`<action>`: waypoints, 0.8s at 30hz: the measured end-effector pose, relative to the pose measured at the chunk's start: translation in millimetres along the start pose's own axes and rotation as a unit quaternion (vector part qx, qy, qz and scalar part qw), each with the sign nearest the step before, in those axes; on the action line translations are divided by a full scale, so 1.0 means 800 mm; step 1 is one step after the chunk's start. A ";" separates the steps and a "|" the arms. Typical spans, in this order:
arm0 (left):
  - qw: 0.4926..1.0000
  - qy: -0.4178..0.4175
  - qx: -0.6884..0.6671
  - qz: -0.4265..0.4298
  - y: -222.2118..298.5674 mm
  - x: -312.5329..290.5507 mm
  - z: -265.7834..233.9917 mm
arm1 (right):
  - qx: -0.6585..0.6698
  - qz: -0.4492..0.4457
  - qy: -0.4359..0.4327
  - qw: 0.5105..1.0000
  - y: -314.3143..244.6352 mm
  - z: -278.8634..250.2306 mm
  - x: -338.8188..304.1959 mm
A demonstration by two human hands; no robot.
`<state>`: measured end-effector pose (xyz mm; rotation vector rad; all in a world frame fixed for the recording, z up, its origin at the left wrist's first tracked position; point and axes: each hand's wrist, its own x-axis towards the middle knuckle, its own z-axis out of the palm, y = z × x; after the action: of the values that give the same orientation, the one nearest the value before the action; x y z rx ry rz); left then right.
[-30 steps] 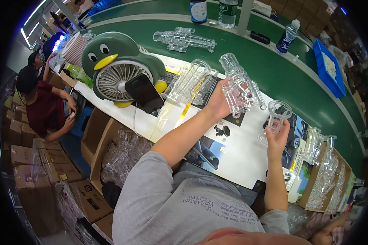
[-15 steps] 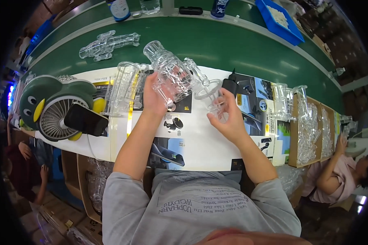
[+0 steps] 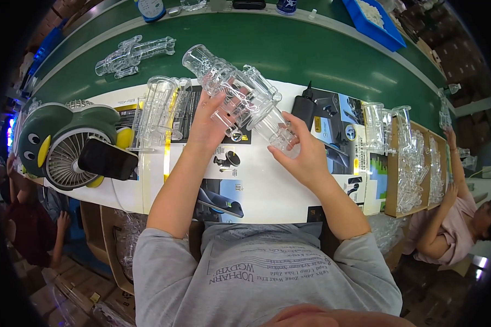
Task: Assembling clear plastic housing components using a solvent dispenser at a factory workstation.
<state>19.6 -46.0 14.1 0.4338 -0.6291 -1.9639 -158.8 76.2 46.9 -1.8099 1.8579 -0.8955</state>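
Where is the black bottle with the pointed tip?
In the head view, the black bottle is right of centre, just beyond the right hand and to the right of the clear held pieces.

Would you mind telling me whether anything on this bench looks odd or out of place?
The bird-faced fan stands out: a playful shape among clear parts, with a phone partly covering it. Nothing looks spilled.

It was a factory workshop with hand work at the bench. The clear part (image 3: 239,97) in the person's hands (image 3: 309,158) had many similar ones around it: some lay toward the left end of the long green counter (image 3: 300,49), others filled a cardboard box (image 3: 391,182) by its near right corner. A blue tray (image 3: 394,39) stood along the far edge; co-workers (image 3: 436,237) were beyond both ends.
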 end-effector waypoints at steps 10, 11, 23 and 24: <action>0.999 -0.015 -0.029 0.025 0.005 -0.002 0.006 | -0.013 0.000 -0.008 1.000 0.004 0.001 0.001; 0.999 -0.016 -0.033 0.024 0.004 -0.002 0.007 | -0.019 -0.002 -0.009 1.000 0.005 0.002 0.001; 0.999 -0.024 -0.015 0.015 0.000 -0.007 0.010 | -0.013 -0.005 0.004 1.000 0.006 0.006 0.001; 1.000 -0.025 -0.015 0.013 -0.001 -0.007 0.010 | -0.013 -0.003 0.005 1.000 0.007 0.006 0.001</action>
<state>17.4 -38.7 20.4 0.3582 -0.6334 -1.9614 -159.5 74.6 39.8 -1.8316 1.8789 -0.8883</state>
